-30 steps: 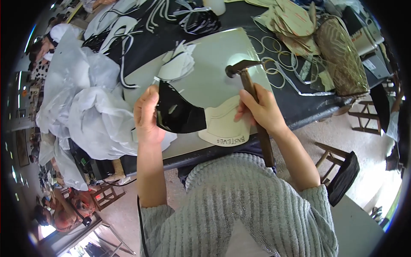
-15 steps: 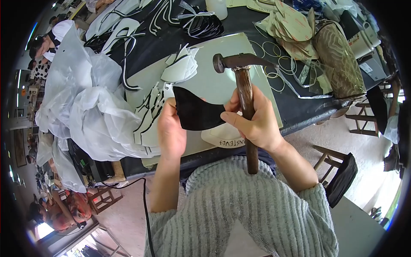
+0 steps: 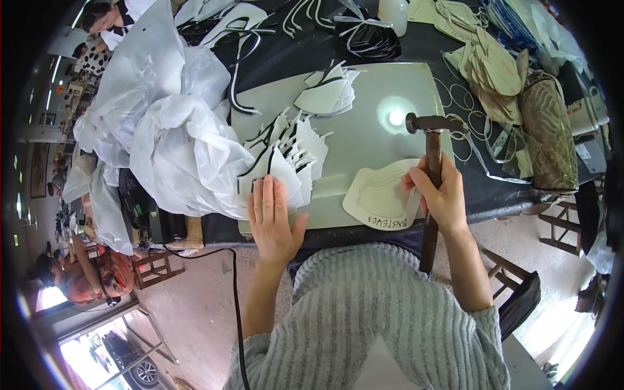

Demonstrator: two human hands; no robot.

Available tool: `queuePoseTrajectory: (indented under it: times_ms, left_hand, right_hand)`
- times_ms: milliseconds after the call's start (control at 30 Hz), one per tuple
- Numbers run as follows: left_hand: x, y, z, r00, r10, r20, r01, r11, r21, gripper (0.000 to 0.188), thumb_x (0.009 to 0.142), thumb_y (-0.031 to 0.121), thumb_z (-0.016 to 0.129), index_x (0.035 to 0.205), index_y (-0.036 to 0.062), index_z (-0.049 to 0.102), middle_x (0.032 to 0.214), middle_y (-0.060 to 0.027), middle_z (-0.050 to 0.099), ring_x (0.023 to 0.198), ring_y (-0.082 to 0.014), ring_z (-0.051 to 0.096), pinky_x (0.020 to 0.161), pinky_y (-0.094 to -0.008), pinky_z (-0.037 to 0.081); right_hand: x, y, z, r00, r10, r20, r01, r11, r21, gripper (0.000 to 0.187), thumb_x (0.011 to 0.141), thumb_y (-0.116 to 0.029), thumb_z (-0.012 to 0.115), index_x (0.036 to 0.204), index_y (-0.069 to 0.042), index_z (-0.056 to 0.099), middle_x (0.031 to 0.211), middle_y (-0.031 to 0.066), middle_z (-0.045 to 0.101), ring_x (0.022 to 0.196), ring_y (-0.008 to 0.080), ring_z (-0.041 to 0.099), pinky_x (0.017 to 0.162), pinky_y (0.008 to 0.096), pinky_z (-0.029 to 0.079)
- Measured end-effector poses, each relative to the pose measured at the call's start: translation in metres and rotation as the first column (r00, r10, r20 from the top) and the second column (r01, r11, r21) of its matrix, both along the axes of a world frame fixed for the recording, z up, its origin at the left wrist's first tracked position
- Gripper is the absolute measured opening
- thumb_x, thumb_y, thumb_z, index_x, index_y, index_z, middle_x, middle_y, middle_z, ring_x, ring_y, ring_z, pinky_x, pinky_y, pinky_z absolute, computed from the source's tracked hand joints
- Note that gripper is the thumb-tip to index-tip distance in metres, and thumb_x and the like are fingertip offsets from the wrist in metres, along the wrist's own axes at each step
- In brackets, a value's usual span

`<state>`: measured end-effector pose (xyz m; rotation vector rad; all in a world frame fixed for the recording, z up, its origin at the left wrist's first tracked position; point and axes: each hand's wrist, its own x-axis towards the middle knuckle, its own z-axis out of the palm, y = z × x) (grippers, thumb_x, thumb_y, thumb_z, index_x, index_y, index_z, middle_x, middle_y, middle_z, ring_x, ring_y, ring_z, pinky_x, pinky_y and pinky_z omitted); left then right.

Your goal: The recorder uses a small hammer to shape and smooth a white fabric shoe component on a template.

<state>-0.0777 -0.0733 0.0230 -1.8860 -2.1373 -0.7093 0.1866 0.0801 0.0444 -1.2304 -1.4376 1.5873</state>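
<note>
My left hand (image 3: 273, 218) lies flat, fingers stretched out, on a pile of white cut pieces with black edges (image 3: 283, 159) at the left of the pale board. A hammer (image 3: 431, 153) is in my right hand (image 3: 445, 195), its handle wrapped by the fingers and its head pointing away from me. Just left of that hand, a cream pattern piece (image 3: 372, 195) with a curved outline and handwriting rests on the board. Farther back lies a smaller stack of similar white pieces (image 3: 328, 94).
The grey-green board (image 3: 364, 133) covers part of the black table. Crumpled translucent plastic sheeting (image 3: 175, 143) heaps up at left. Behind are a tied black bundle (image 3: 369, 39) and a white bottle (image 3: 393, 14). Cream pieces (image 3: 491, 68) and a patterned roll (image 3: 549, 136) lie at right.
The black piece that both hands held is no longer in them. My left hand has come down onto the white pile; my right hand, still with the hammer, has moved away to the right.
</note>
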Motion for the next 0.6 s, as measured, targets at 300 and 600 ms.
queuePoseTrajectory:
  times_ms: [300,600]
  left_hand:
    - [-0.001,0.114,0.056,0.932,-0.222,0.287,0.154,0.958,0.24,0.026,0.088,0.013,0.071,0.11,-0.0002,0.064,0.106,-0.0162,0.068,0.096,-0.0346,0.065,0.083,-0.0406,0.051]
    - [-0.036,0.19,0.041,0.912,-0.156,0.379,0.293,0.894,-0.339,0.024,0.087,0.016,0.073,0.102,-0.0017,0.069,0.097,-0.0141,0.072,0.083,-0.0237,0.069,0.078,-0.0329,0.052]
  right_hand:
    - [-0.008,0.02,-0.011,0.999,-0.026,0.025,0.026,1.0,0.014,0.013,0.096,-0.01,0.061,0.095,0.0,0.053,0.082,0.0098,0.071,0.072,0.0131,0.071,0.043,0.0206,0.042]
    - [0.0,0.026,-0.011,0.999,-0.024,-0.047,0.021,0.999,-0.047,0.014,0.098,-0.011,0.059,0.097,0.001,0.053,0.085,0.0122,0.07,0.066,0.0104,0.069,0.042,0.0189,0.042]
